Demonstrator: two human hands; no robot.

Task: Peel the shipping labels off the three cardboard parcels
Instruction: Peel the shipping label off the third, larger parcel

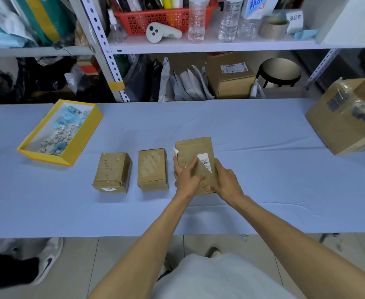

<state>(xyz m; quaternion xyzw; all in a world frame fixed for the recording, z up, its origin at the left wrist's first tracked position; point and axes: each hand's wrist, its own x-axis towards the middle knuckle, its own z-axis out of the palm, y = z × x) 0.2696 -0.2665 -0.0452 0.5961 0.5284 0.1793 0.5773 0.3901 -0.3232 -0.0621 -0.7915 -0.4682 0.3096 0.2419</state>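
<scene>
Three brown cardboard parcels are on the blue-covered table [263,169]. The left parcel [112,172] and the middle parcel [152,169] lie flat; the middle one shows pale tape residue on top. The right parcel [193,147] is tilted up between my hands. A white barcode label [205,161] sticks to its front, showing only as a triangle. My left hand [185,178] grips the parcel's left edge, thumb tip at the label's edge. A small white scrap [175,152] curls above its fingertips. My right hand [222,180] grips the lower right edge.
A yellow-rimmed box [47,157] holding crumpled peeled labels sits at the table's back left. A large taped carton [345,119] overhangs the right end. Shelving with bottles, a red basket [166,20] and bags stands behind. Another person's shoe [49,257] is on the floor at left.
</scene>
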